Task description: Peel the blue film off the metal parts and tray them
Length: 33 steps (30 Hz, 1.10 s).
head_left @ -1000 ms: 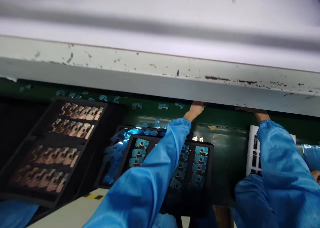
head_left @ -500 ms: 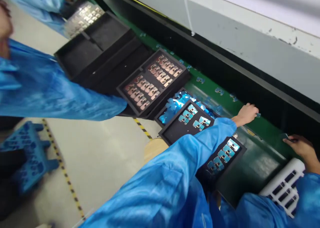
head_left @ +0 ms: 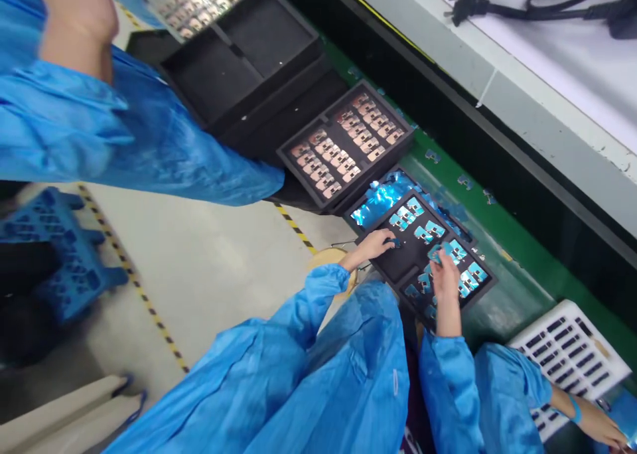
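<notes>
A black tray (head_left: pixel 395 258) in front of me holds several small flat parts (head_left: pixel 432 231) with blue, shiny faces, laid out in groups. My left hand (head_left: pixel 374 247) is over the tray's left compartment, fingers closed on one small blue part (head_left: pixel 395 243) close to the tray floor. My right hand (head_left: pixel 446 275) pinches another small blue part (head_left: pixel 436 252) above the middle of the same tray, beside the laid-out rows. Under this tray's far edge, crumpled blue film pieces (head_left: pixel 381 198) lie in a second container.
A black tray of coppery parts (head_left: pixel 323 155) stands to the left, beyond it a black tray (head_left: pixel 239 56). A green belt (head_left: pixel 448 165) carries scattered blue parts. At right is a white slotted tray (head_left: pixel 562 341); a co-worker's hand (head_left: pixel 597 424) is near it. Another person's arm (head_left: pixel 74 29) shows upper left.
My left hand has come back from over the green belt to the black tray, still with a small part. My right hand has moved in from the right to the tray. The view has shifted.
</notes>
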### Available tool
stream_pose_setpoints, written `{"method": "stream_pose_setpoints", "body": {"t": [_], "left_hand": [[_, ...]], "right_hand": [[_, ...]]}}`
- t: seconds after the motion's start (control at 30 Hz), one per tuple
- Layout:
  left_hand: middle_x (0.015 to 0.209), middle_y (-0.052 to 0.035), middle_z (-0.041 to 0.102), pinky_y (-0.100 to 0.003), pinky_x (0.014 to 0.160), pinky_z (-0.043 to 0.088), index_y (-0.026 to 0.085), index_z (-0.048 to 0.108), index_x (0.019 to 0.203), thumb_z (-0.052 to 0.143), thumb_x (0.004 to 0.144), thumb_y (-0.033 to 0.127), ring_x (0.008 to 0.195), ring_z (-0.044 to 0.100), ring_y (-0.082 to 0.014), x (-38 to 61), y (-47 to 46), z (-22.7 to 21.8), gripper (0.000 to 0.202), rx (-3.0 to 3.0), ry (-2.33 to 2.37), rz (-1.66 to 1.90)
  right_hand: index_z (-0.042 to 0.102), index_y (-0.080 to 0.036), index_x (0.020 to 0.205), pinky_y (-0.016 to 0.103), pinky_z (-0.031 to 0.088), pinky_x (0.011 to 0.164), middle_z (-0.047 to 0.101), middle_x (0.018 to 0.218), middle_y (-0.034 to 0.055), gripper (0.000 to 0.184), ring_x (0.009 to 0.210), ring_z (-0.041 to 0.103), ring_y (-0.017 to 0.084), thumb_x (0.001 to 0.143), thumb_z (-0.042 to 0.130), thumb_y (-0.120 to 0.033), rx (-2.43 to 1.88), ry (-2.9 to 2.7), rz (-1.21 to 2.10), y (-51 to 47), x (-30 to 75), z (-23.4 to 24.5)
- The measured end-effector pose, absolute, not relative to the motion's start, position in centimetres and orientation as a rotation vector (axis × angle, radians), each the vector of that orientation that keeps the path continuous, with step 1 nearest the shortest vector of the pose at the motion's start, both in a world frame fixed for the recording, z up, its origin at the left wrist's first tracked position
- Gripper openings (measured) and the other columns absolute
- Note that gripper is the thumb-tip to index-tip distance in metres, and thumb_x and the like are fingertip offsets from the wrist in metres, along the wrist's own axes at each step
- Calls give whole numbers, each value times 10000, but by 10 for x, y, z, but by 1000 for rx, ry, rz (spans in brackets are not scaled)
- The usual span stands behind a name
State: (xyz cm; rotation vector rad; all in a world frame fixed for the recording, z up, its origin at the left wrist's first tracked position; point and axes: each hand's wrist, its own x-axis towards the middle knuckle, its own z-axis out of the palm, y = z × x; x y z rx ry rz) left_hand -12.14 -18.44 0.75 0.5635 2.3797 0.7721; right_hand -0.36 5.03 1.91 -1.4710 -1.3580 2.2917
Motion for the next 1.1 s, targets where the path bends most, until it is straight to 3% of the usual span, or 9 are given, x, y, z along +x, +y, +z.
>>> {"method": "stream_pose_setpoints", "body": {"t": [0.17,0.3,0.43,0.6,0.77,1.0,1.1], "left_hand": [[1080,-106,755,-384,951,510,198,781,991,663,947,85,1093,692,-280,-128,-184,5,169,852,2339,495],[1168,-161,726,-442,1010,453,166,781,1046,562,975,30,1222,621,-322,-127,-183,8,267,1049,2336,335],[1272,-198,686,-471,1040,428,135,784,1117,512,1000,24,1283,584,-342,-126,-187,9,316,1184,2337,225],[1243,-188,695,-467,1010,442,130,788,1135,540,1005,41,1269,590,-347,-132,-192,8,294,1300,2284,152],[1215,-174,702,-450,1025,459,137,785,1136,546,1009,54,1277,596,-334,-142,-193,8,283,1398,2207,123],[1519,-160,612,-501,1248,407,179,756,1133,560,1025,89,1479,491,-334,-141,-201,18,242,1406,2212,297],[1511,-156,628,-517,1231,447,194,737,1184,520,1064,124,1460,517,-326,-123,-219,23,258,1264,2277,475]], "right_hand": [[525,-248,782,378,700,907,696,811,-1,503,917,746,198,725,930,-541,-1607,-1244,2137,-46,-17,-7],[466,-278,813,396,708,922,684,841,19,487,969,732,217,811,851,-576,-1732,-1180,1895,-64,-31,-29],[471,-281,845,436,726,874,686,844,42,422,968,743,253,828,822,-515,-1820,-1131,1734,-66,-37,-45],[518,-256,930,438,720,944,737,978,97,293,1075,744,252,903,754,-430,-1888,-1087,1627,-83,-35,-50],[515,-253,939,440,716,937,746,995,94,270,1072,762,260,911,737,-404,-1959,-1003,1588,-100,-44,-53],[530,-252,988,384,703,961,762,1114,98,210,1157,745,225,968,701,-372,-1992,-920,1590,-93,-42,-50],[518,-256,951,379,701,975,760,1057,74,244,1122,754,211,943,743,-350,-1974,-897,1606,-93,-33,-45]]}}
